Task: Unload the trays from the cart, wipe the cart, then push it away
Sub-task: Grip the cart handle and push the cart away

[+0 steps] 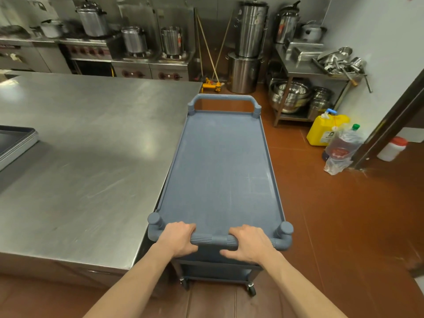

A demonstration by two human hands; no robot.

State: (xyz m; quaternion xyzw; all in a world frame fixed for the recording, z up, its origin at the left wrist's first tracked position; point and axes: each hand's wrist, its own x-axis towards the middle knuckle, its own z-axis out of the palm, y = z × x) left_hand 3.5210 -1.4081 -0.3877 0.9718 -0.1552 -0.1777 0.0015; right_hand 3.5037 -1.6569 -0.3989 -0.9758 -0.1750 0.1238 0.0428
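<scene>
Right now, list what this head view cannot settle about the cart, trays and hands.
- Cart lower shelf: hidden under the top deck.
- Front wheels: hidden by the cart body.
- Trays on the steel table: cut off by the left edge, count unclear.
- Fingertips of left hand and right hand: wrapped behind the handle.

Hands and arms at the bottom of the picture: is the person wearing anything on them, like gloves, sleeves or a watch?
Nothing that shows. The left hand and the right hand are both bare: no gloves, and no rings or watch that I can see. Both forearms are uncovered right down to the bottom edge of the picture, so no sleeve comes into view; anything worn higher up lies outside the frame.
</scene>
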